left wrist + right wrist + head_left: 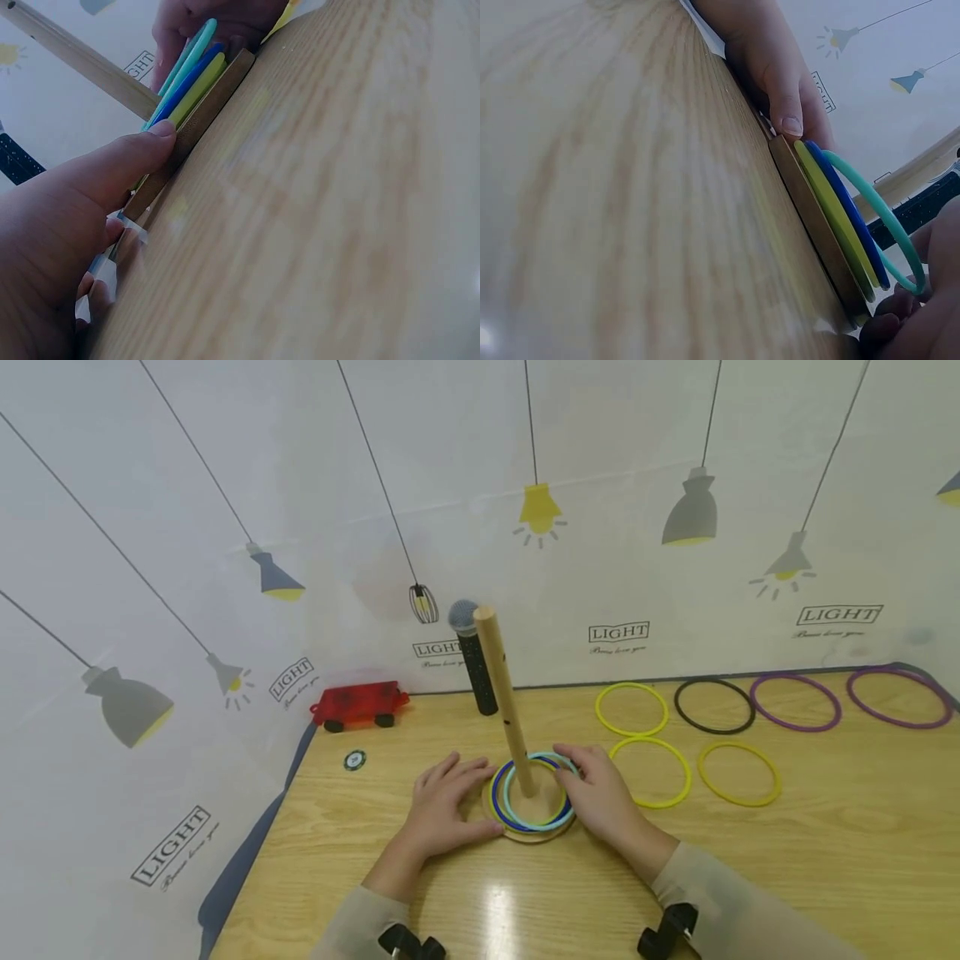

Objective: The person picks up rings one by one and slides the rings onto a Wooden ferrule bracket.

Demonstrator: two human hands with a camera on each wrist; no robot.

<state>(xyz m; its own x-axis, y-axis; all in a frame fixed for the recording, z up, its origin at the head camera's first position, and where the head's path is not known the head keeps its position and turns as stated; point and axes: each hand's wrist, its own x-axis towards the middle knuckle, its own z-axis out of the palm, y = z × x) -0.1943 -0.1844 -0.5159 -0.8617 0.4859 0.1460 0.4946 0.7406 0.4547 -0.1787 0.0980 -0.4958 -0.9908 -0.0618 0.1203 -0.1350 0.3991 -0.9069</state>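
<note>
The left hand (442, 806) grips the left side of a round wooden base (525, 837), its thumb at the rim toward the table's near edge and its fingers spread round the other side. The right hand (600, 797) pinches a turquoise ring (889, 216) that tilts up on that side, above a blue ring (847, 201) and a yellow-green ring (829, 206) — all three loop round the wooden peg (501, 681) that rises from the base, in the middle of the table (825, 868).

Behind the peg, a black microphone (476, 664) with a grey head stands near the back edge. Toward the back left corner sits a red toy wagon (360, 703), and a small round chip (355, 761) lies nearer the left edge.

Right of the hands, two yellow rings lie touching, one nearer the back edge, with an orange-yellow ring (731, 744) beside the nearer one. Along the back edge follow a black ring (716, 731) and two purple rings — the last near the back right corner.
</note>
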